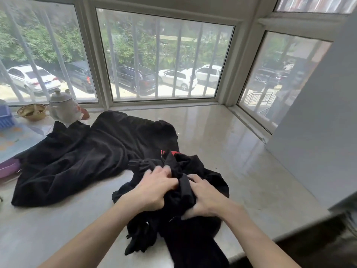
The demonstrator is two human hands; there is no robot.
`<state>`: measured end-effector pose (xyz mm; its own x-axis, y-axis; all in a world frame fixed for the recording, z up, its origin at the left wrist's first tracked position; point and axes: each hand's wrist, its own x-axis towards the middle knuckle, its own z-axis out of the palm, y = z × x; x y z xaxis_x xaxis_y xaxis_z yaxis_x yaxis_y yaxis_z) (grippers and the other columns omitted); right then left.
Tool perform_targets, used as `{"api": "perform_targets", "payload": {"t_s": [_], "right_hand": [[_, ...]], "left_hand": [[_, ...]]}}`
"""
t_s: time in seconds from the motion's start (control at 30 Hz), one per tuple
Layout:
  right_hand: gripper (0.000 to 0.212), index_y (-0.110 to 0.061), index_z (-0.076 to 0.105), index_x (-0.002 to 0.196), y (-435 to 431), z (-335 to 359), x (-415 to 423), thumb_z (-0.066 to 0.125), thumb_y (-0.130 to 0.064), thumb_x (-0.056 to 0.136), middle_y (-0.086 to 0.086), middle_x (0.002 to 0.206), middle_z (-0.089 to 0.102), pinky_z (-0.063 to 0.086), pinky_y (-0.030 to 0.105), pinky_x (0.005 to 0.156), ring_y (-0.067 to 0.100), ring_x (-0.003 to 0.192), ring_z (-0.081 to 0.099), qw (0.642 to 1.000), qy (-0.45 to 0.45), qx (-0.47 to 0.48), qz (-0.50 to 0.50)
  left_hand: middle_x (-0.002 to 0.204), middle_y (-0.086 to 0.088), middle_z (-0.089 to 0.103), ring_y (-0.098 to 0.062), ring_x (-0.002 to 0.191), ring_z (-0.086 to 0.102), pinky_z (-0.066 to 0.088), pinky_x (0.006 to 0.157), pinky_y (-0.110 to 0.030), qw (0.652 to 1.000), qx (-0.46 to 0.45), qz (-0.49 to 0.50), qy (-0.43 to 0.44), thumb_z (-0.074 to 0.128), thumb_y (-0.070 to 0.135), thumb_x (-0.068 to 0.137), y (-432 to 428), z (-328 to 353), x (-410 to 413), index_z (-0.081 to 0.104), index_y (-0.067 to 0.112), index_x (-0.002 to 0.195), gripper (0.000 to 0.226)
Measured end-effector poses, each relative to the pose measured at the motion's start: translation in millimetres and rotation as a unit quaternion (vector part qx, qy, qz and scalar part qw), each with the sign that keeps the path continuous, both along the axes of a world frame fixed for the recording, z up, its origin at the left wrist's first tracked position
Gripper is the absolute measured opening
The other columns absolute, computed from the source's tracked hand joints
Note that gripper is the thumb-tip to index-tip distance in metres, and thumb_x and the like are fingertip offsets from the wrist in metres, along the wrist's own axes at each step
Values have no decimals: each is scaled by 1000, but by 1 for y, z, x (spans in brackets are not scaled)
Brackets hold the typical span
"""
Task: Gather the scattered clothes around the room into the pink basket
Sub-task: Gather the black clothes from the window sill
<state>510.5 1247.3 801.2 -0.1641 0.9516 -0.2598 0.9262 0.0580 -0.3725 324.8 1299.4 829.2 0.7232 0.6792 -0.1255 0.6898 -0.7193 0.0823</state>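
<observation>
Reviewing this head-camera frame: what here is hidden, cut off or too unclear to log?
Head view: pink-purple plastic object beside the spread black garment, cut by the left edge; basket or not, unclear.
Head view: fingertips of left hand and right hand, buried in the bunched black clothes; piece count unclear.
Head view: that bundle's lower end, cut by the bottom edge.

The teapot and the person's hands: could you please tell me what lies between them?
In the head view, a black garment lies spread on the sill between the teapot and the left hand and right hand, which grip bunched black cloth.
</observation>
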Motion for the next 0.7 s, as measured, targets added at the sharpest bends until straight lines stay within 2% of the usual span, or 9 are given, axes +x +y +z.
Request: {"api": "perform_targets", "payload": {"t_s": [0.07,0.1,0.17,0.2,0.27,0.3,0.37,0.53,0.7], "right_hand": [[110,-40,35,136,1,0,-2,66,-71,35,-7,142,30,39,54,101,32,122,44,1000,8,-7,-13],[110,-39,32,138,-1,-1,-2,71,-68,39,-7,143,27,38,55,102,32,123,42,1000,8,-16,-20],[113,-38,23,143,-7,-5,-4,80,-57,47,-6,147,20,36,57,103,34,125,39,999,-1,-33,-26],[114,-37,20,144,-12,-9,-4,80,-53,49,-5,147,19,38,55,102,35,123,40,999,-7,-30,-28],[108,-33,20,143,-19,-16,-6,78,-45,52,-1,141,22,44,49,96,36,114,47,999,-5,-10,-38],[103,-32,23,141,-23,-16,-7,77,-39,54,1,137,26,47,46,92,36,109,50,999,3,1,-48],[92,-31,29,138,-31,-16,-6,76,-30,59,4,128,34,50,41,85,35,101,55,996,34,27,-80],[76,-31,41,132,-76,-13,19,73,-31,63,-1,106,40,49,37,81,33,99,57,987,65,73,-129],[63,-38,43,124,-147,-13,57,67,-40,66,-3,103,44,51,42,78,30,92,60,969,67,117,-208]], "left_hand": [[153,0,1,-32,143,3,19,110,-58,997,21,68,-21,64,19,67,5,-7,-6,15,38,143,93],[155,4,-15,-31,145,-11,15,111,-62,995,-30,93,-15,68,20,64,8,-9,-9,-3,41,146,111],[157,2,-23,-34,145,-12,18,114,-59,980,-163,115,12,74,23,60,16,-15,-14,-18,45,144,126],[158,-4,-15,-37,146,-2,23,115,-53,972,-203,109,41,75,26,60,18,-20,-14,-17,44,145,127],[150,-13,17,-36,136,30,35,109,-41,970,-216,92,69,76,31,59,16,-29,-10,-4,36,149,120],[137,-11,33,-33,126,42,41,103,-37,975,-195,85,56,75,31,61,11,-31,-5,8,33,148,110],[116,-7,48,-30,113,52,45,90,-33,989,-130,66,14,69,26,70,-2,-29,6,26,32,139,82],[104,1,50,-26,103,56,45,76,-34,998,-46,13,-35,54,17,77,-48,-14,38,41,35,123,51],[103,3,48,-23,98,57,45,68,-34,995,-8,-84,-59,55,20,76,-93,-10,93,41,37,120,49]]}}
